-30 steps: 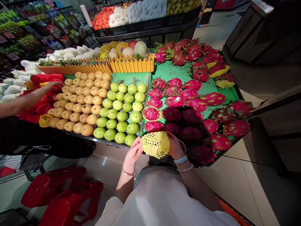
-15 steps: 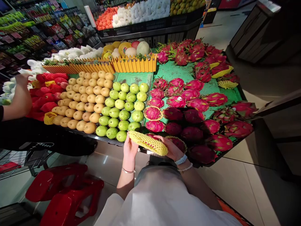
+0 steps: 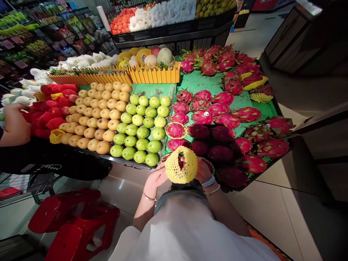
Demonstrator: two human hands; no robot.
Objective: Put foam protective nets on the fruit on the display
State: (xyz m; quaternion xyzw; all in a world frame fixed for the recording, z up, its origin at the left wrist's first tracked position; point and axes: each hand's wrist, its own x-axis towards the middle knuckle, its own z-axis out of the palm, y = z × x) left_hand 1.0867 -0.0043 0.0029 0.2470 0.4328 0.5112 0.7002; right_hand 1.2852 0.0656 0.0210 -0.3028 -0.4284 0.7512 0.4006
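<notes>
Both my hands hold a dragon fruit wrapped in a yellow foam net (image 3: pixel 181 165) just in front of the display's near edge. My left hand (image 3: pixel 155 178) grips the net's left side. On the other side, my right hand (image 3: pixel 204 170), with a white watch on the wrist, closes on it. The pink fruit shows through the net's open top. Right behind it lie rows of pink dragon fruits (image 3: pixel 217 123) on a green mat (image 3: pixel 195 82).
Green guavas (image 3: pixel 141 127) and yellow mangoes (image 3: pixel 95 116) fill the stand's left half, with red-netted fruit (image 3: pixel 51 108) beyond. Another person's hand (image 3: pixel 15 123) reaches in at far left. Red plastic stools (image 3: pixel 70 224) stand on the floor at lower left. A yellow fence divider (image 3: pixel 154 74) crosses the back.
The net was stretched flat between my hands half a second ago; now it is rounded over a dragon fruit. The other person's hand has drawn back to the left.
</notes>
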